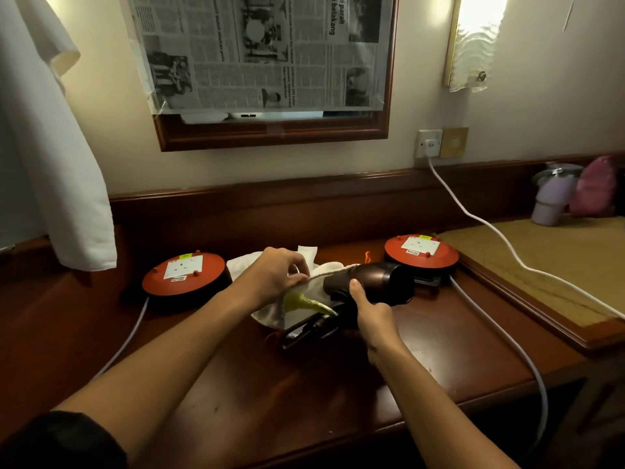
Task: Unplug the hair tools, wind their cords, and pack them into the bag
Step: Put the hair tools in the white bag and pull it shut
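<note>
My right hand [370, 311] grips the brown barrel-shaped hair dryer [368, 282]; my left hand [275, 274] pinches the white cloth drawstring bag's [313, 289] rim, just left of the dryer.

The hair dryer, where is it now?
In the head view, the hair dryer is mid-desk, gripped by the right hand, between two red cord reels.

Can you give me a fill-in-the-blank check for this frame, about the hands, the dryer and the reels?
1. The right hand grips the brown ____ dryer.
2. The left hand pinches the rim of a ____ cloth bag.
3. Two cable reels with ____ tops sit on the desk.
4. A white cord is plugged into the ____ socket.

Missing words: hair; white; red; wall
</note>
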Action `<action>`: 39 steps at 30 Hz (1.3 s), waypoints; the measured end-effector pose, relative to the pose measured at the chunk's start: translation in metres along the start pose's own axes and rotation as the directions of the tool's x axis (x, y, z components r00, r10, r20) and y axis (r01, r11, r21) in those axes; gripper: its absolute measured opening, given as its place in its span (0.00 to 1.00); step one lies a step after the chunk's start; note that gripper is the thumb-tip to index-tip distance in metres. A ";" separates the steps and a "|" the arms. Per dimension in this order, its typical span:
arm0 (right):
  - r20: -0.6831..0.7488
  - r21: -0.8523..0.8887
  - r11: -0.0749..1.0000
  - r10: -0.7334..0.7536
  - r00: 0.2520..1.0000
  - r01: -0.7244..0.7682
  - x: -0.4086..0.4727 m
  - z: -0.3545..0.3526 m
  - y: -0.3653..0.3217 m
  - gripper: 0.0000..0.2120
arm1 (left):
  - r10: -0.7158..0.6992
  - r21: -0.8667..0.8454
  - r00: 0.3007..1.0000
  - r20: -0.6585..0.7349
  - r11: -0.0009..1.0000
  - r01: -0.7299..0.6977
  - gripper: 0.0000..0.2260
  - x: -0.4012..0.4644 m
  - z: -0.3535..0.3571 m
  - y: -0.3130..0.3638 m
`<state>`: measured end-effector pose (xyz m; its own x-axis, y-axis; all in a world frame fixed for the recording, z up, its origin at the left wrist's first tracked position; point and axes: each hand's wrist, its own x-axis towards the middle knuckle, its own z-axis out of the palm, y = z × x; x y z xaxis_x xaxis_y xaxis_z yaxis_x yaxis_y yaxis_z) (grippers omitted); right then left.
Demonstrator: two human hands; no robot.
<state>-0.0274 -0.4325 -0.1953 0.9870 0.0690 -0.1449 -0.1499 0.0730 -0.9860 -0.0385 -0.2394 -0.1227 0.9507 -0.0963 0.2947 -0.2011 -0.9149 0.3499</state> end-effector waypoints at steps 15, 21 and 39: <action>-0.048 0.035 0.983 0.180 0.982 -0.179 0.048 0.048 0.022 0.25 | -0.025 -0.072 0.997 -0.074 0.997 0.019 0.03 0.000 0.007 0.010; -0.059 -0.123 0.986 0.101 0.993 -0.108 0.065 0.052 0.031 0.21 | -0.060 -0.057 0.996 -0.068 0.997 0.056 0.03 -0.006 0.010 0.003; 0.457 -0.708 0.473 -0.259 0.851 0.524 0.035 -0.041 -0.064 0.11 | 0.008 -0.104 1.000 0.004 0.994 -0.008 0.03 -0.042 0.052 -0.025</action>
<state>0.0189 -0.4755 -0.1406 0.8525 0.4944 0.1695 0.4870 -0.6338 -0.6009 -0.0610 -0.2324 -0.1897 0.9500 -0.1051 0.2940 -0.2318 -0.8682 0.4387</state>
